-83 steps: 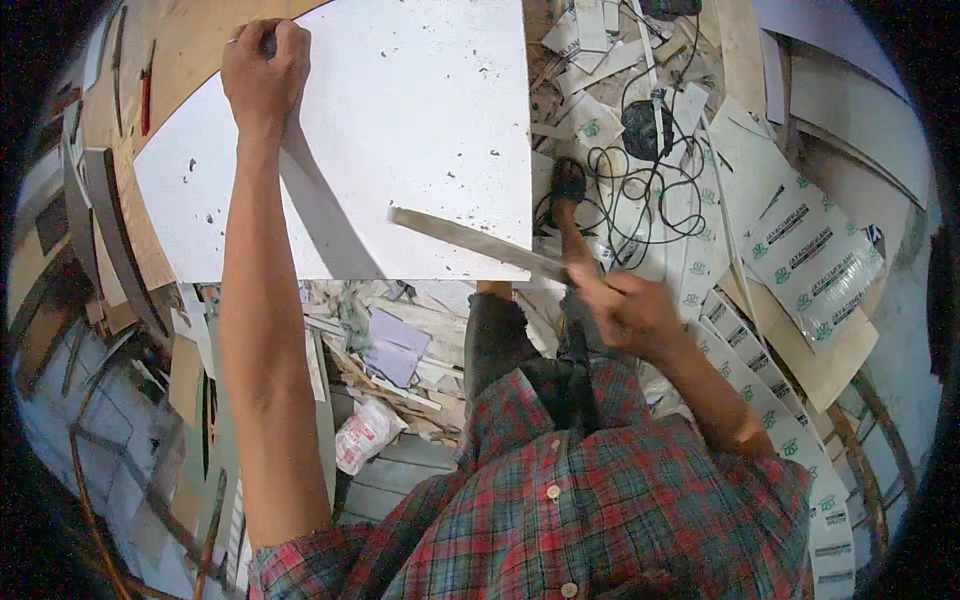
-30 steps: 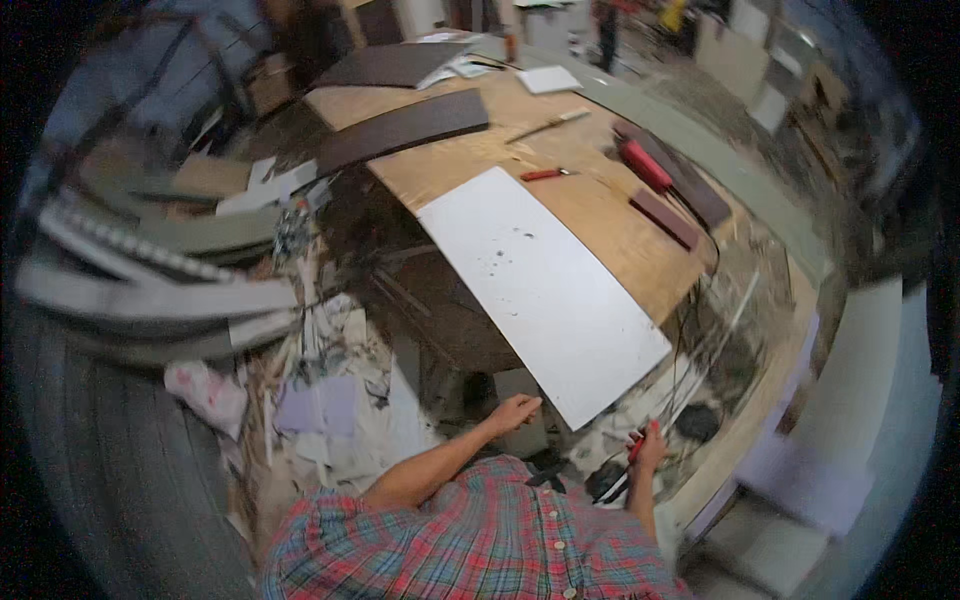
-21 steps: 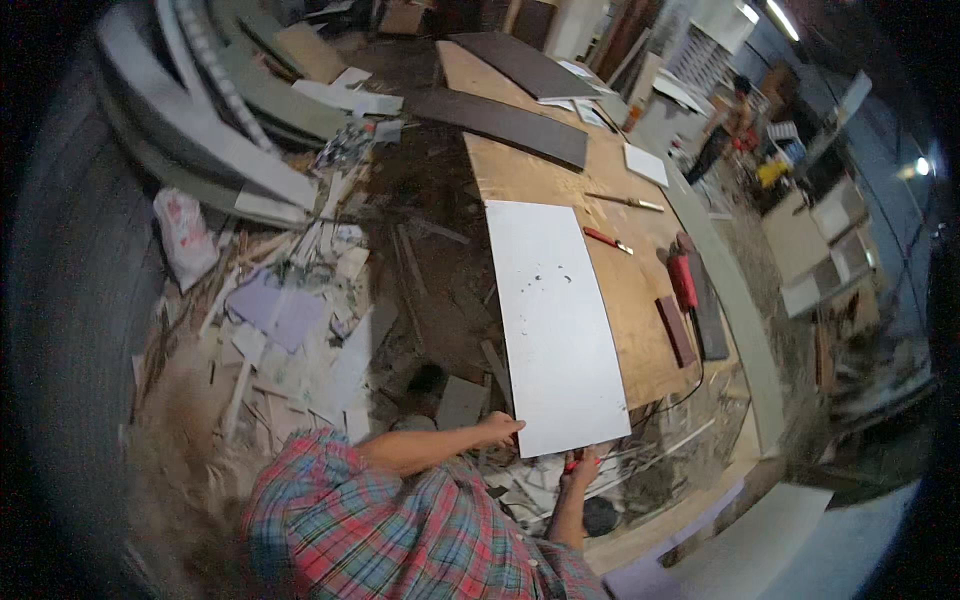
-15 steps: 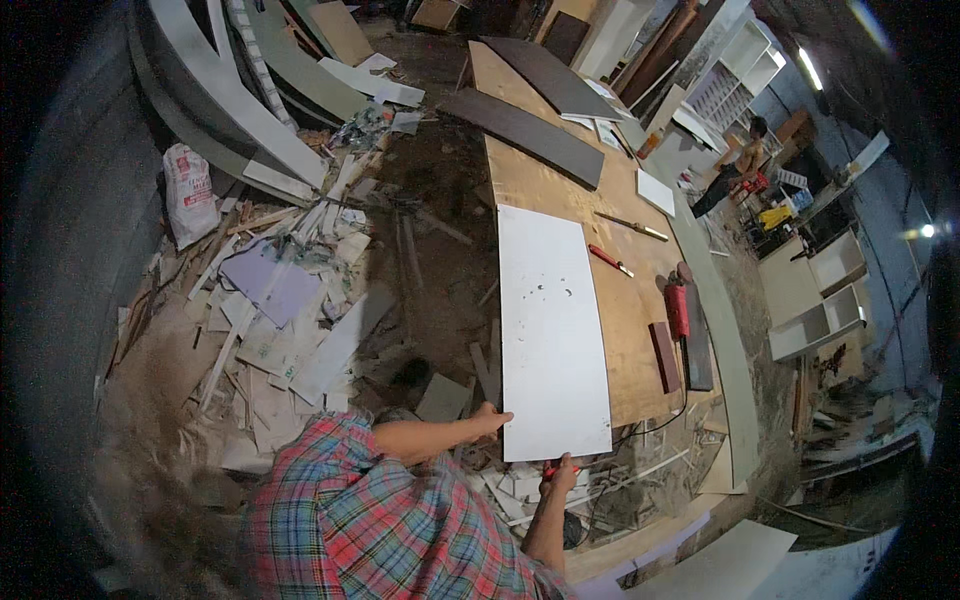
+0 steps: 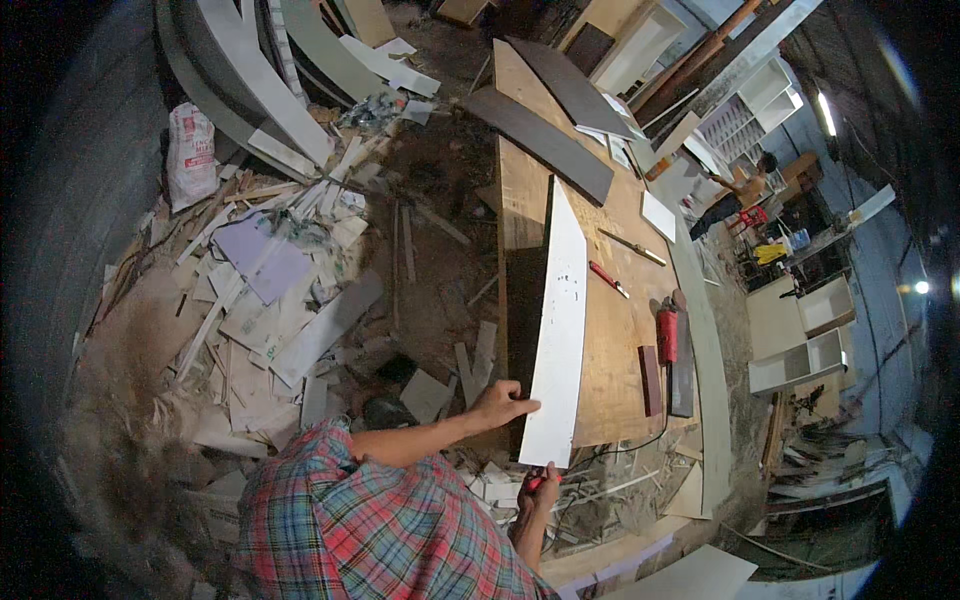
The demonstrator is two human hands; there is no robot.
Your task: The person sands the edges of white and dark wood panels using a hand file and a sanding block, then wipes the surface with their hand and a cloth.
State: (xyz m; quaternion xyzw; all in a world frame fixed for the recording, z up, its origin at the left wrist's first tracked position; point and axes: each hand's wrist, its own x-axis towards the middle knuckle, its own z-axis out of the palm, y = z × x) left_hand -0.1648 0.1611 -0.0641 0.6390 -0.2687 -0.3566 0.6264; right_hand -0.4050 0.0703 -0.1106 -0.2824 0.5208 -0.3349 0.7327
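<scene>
White panel, flat earlier, now tilted over the table, seemingly part-borne by the left hand, fingers gripping the panel's left edge; right hand clenches a red-handled tool at the near end

I take this for a woodworking workshop, one that handles panels and cabinets. A broad wooden surface bears dark boards and a red corded power tool, with a white panel tilted along its edge. I see offcuts heaped over the dirty floor, long curved panels past the heap, and open white cabinets across the room.
</scene>
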